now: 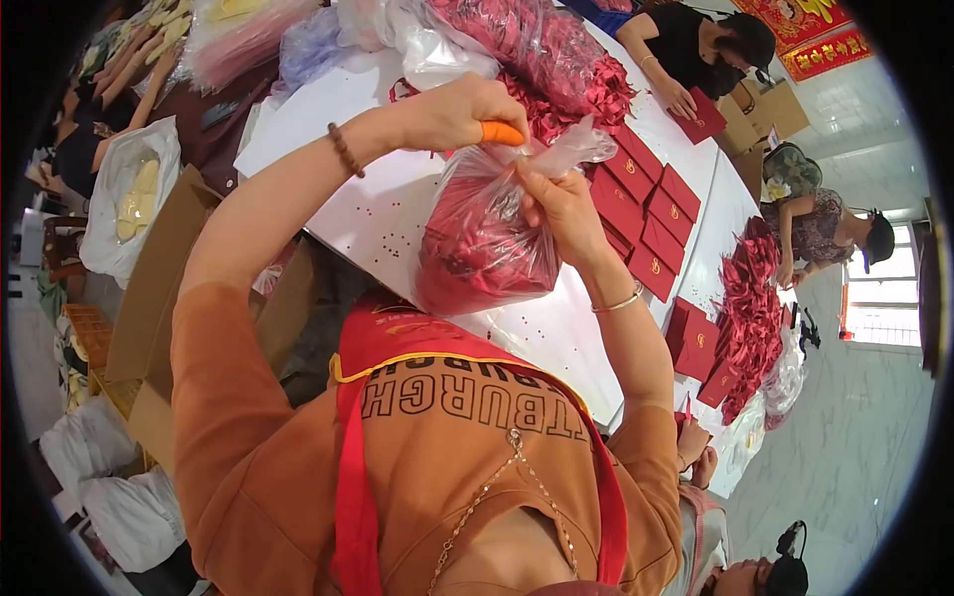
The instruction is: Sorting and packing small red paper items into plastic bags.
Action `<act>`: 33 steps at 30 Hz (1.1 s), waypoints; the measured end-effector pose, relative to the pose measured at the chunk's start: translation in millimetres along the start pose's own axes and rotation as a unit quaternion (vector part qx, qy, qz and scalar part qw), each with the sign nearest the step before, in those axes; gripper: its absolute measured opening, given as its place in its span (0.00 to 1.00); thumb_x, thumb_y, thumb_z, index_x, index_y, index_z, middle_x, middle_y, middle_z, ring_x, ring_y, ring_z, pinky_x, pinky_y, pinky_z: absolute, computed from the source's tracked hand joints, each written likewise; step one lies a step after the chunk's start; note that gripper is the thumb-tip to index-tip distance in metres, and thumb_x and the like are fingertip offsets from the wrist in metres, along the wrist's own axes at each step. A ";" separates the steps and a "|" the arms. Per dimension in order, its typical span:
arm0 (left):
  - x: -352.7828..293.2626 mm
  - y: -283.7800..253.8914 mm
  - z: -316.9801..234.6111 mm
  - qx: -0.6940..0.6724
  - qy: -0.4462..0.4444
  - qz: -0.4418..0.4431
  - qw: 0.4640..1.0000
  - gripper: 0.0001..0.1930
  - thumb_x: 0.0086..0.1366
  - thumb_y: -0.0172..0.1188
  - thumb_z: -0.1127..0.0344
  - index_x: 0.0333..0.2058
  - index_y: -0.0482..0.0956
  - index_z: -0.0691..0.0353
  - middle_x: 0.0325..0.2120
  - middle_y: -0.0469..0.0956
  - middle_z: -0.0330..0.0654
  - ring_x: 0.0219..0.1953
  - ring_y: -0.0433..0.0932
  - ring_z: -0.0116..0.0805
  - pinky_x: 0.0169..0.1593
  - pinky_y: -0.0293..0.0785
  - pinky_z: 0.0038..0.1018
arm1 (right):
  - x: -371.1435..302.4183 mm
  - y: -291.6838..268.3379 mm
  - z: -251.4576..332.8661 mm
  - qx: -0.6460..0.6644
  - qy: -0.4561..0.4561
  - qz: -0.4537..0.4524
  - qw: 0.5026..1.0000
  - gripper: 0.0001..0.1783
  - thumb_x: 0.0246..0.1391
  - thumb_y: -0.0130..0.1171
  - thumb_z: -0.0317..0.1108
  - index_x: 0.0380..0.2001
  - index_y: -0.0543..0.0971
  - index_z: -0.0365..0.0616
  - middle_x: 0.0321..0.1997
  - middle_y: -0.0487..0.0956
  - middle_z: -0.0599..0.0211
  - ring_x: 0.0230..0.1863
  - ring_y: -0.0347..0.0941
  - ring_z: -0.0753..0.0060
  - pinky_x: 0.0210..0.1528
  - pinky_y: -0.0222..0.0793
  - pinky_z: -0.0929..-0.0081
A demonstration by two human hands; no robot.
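Note:
A clear plastic bag (484,243) filled with dark red, folded-looking pieces stands on the white table (348,214), close to my front. My left hand (475,111), with an orange cover (503,133) on one finger, pinches the gathered neck of the bag from the left. On the right, my right hand (564,206) grips the same neck just below, its fingers closed round the plastic. The loose top of the bag sticks out between and beyond the hands. Exactly what the pieces inside are cannot be made out through the plastic.
Red envelope-like cases (656,223) lie in stacks to the right. Beyond the hands is a heap of red ribbons (596,94) with bagged ones. More red ribbons (750,308) lie far right. An open cardboard box (159,298) stands left. Several people work around the table.

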State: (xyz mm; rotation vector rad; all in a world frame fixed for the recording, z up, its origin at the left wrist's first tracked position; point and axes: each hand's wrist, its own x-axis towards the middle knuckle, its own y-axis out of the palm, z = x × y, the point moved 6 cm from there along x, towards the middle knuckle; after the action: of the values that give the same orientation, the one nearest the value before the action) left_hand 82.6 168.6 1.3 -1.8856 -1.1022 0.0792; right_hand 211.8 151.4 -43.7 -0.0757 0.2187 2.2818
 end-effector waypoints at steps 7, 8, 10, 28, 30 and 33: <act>-47.3 14.6 2.1 -0.339 -0.207 -0.090 0.913 0.05 0.57 0.53 0.69 0.30 0.75 0.63 0.18 0.71 0.34 0.16 0.69 0.19 0.20 0.62 0.16 | 3.3 3.5 9.7 0.030 0.000 0.022 0.999 0.13 0.55 0.50 0.37 0.36 0.74 0.39 0.16 0.69 0.75 0.15 0.59 0.88 0.19 0.52 0.90; -53.6 16.6 1.2 -0.410 -0.221 -0.131 0.875 0.04 0.57 0.54 0.69 0.29 0.74 0.63 0.18 0.71 0.34 0.15 0.68 0.19 0.19 0.62 0.15 | 4.1 4.1 9.5 0.066 0.008 0.028 0.997 0.13 0.55 0.50 0.37 0.36 0.74 0.37 0.18 0.71 0.73 0.17 0.61 0.87 0.21 0.55 0.89; -49.9 16.2 -18.1 -0.406 -0.218 -0.168 0.871 0.04 0.56 0.55 0.70 0.29 0.74 0.64 0.18 0.72 0.35 0.13 0.68 0.21 0.19 0.63 0.16 | 5.3 2.2 7.7 0.098 0.016 0.032 0.995 0.14 0.55 0.49 0.37 0.36 0.75 0.36 0.20 0.73 0.71 0.18 0.63 0.86 0.23 0.58 0.88; -25.8 41.2 -4.8 -0.019 -0.137 -0.019 0.990 0.33 0.42 0.62 0.58 0.51 0.67 0.49 0.60 0.49 0.39 0.63 0.37 0.49 0.57 0.33 0.54 | 0.7 -0.1 12.6 0.038 -0.002 0.058 0.998 0.12 0.44 0.56 0.24 0.35 0.70 0.43 0.29 0.74 0.69 0.26 0.69 0.82 0.27 0.63 0.86; -24.0 41.4 -6.2 -0.063 -0.126 -0.031 0.990 0.27 0.42 0.61 0.60 0.46 0.72 0.49 0.58 0.55 0.35 0.62 0.37 0.50 0.56 0.31 0.56 | 0.8 -1.4 17.8 0.035 -0.002 0.082 0.996 0.11 0.44 0.55 0.23 0.32 0.68 0.44 0.29 0.72 0.70 0.28 0.70 0.81 0.29 0.65 0.84; -23.0 47.4 1.3 -0.165 -0.166 -0.058 0.970 0.16 0.43 0.60 0.61 0.35 0.76 0.54 0.56 0.59 0.33 0.62 0.37 0.50 0.55 0.30 0.56 | -1.5 1.3 32.9 -0.074 0.000 0.104 0.992 0.09 0.42 0.55 0.25 0.30 0.70 0.42 0.28 0.74 0.67 0.27 0.72 0.76 0.33 0.67 0.80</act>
State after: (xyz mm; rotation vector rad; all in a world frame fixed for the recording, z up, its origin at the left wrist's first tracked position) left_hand 99.3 144.7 -42.5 -2.1485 -1.5284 0.1589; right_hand 212.4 155.5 -11.0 -0.1360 0.0588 2.5029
